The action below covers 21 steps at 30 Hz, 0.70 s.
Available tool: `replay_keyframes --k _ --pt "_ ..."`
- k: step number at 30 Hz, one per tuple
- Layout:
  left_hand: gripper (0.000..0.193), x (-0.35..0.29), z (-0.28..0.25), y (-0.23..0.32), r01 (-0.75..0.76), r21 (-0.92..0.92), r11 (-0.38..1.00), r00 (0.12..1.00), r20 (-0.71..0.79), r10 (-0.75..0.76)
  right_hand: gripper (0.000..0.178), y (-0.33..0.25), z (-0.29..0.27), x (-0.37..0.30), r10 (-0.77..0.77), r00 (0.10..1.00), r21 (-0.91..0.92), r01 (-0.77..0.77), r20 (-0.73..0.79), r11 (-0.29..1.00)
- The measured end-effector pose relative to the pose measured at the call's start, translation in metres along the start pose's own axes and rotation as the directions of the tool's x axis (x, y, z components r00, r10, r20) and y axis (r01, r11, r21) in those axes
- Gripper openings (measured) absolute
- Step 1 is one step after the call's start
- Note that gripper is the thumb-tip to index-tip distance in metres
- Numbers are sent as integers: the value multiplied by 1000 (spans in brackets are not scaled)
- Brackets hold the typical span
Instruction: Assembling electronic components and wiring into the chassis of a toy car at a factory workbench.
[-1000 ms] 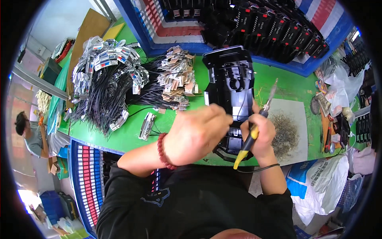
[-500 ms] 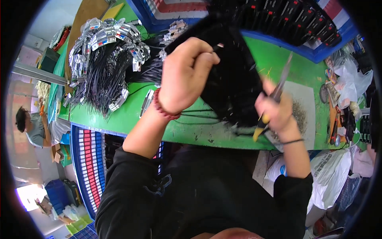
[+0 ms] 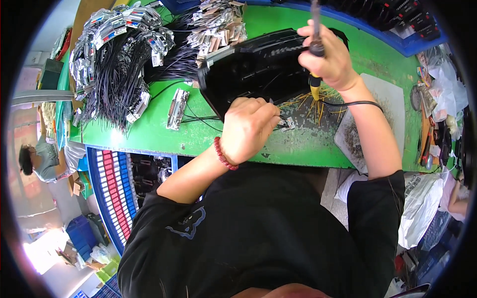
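A glossy black plastic housing (image 3: 258, 62), shaped like a shallow shell, lies tilted on the green workbench with its hollow side showing. My left hand (image 3: 248, 126) is closed at its near edge, fingers curled; the fingertips are partly hidden. Thin black wires (image 3: 198, 119) run under that hand, and a small silver piece (image 3: 287, 124) lies just right of it. My right hand (image 3: 330, 59) grips a soldering iron (image 3: 316, 49) by its dark handle, metal shaft pointing up and away, over the housing's right end. Its yellow tail (image 3: 314, 89) points down, with a black cord toward my wrist.
Bundled silver parts with black leads (image 3: 114, 64) pile up at the left, beside more stacked pieces (image 3: 218, 30). One silver part (image 3: 177, 109) lies alone. Yellow strands (image 3: 318, 107) scatter near a speckled pale board (image 3: 392, 89). A blue crate (image 3: 422, 47) stands far right. Another person (image 3: 44, 156) is at left.
The housing came down from a raised, blurred position onto the bench. My left hand moved down and right to its near edge. My right hand rose and moved left, bringing the iron upright.
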<state>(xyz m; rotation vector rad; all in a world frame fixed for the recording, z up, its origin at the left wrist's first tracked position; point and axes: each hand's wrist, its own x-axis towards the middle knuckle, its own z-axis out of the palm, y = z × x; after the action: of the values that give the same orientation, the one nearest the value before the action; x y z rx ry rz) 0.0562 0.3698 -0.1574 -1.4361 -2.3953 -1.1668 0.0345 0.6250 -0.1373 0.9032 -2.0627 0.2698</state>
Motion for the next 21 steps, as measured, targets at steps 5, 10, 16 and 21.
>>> replay_keyframes --k 5,10,16,21 --pt "7 -13 36 -7 26 -31 999 997 75 -23 23 -3 6 -6 -12 999 -54 14 37 998" --pt "7 -10 40 -8 112 -45 993 988 114 -106 28 -32 -24 -9 202 979 -73 -201 8 977" --pt "10 -10 41 -4 101 -55 993 989 110 -95 29 -163 -14 -68 849 526 286 -821 44 494" --pt "10 -12 42 -6 88 -109 990 990 122 -74 29 -171 17 -66 935 350 539 -799 57 266"
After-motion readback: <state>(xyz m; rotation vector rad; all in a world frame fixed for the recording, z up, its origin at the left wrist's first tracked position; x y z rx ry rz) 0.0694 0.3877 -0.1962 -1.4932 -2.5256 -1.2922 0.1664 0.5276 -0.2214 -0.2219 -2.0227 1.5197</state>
